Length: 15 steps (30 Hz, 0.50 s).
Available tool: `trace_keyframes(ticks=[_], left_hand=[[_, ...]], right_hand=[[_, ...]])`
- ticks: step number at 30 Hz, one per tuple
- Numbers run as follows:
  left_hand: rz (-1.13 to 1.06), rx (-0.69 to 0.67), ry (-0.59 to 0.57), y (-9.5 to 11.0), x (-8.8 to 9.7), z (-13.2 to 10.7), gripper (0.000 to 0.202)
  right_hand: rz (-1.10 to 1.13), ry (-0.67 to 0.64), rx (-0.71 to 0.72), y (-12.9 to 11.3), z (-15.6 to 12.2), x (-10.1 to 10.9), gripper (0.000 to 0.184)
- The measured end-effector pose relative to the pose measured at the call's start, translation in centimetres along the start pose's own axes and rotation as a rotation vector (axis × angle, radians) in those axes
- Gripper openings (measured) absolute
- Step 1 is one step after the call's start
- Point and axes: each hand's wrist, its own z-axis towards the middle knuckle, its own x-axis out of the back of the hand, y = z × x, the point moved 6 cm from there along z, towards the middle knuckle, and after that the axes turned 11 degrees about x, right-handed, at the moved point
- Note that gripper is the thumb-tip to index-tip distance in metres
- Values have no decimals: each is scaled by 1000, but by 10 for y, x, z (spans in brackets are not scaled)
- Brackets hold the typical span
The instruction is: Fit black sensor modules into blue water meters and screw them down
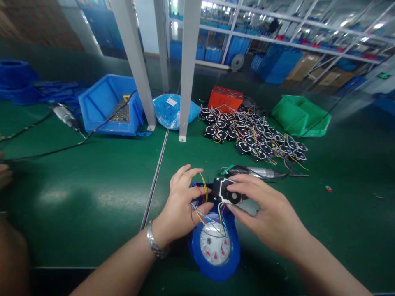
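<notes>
Black module [217,190], probably light, best held by its edges: right hand [271,211] pinches it; left hand [181,205] amid wires [220,211], grip unclear.

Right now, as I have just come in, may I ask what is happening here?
A person's right hand holds a black wired module over the far end of a blue water meter. Their left hand is among the coloured wires; its grip on them is unclear. Behind lie an electric screwdriver and, farther off, many similar modules.

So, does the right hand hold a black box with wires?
Yes, the right hand grips the black box between its thumb and fingers.
</notes>
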Motion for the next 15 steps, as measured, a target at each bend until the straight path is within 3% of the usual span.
trace_keyframes(ticks=[2,6,11,15], left_hand=[[-155,15,-20,-1,0,0,9],[-406,115,-31,-4,-1,-1,16],[-473,160,74,-6,1,-4,20],[-483,186,93,-8,-1,-5,26]], right_hand=[[18,-4,-5,0,0,-1,18],[46,-15,1,-2,1,-1,20],[70,-93,-23,-4,4,-7,27],[93,-158,-41,-4,4,-14,29]])
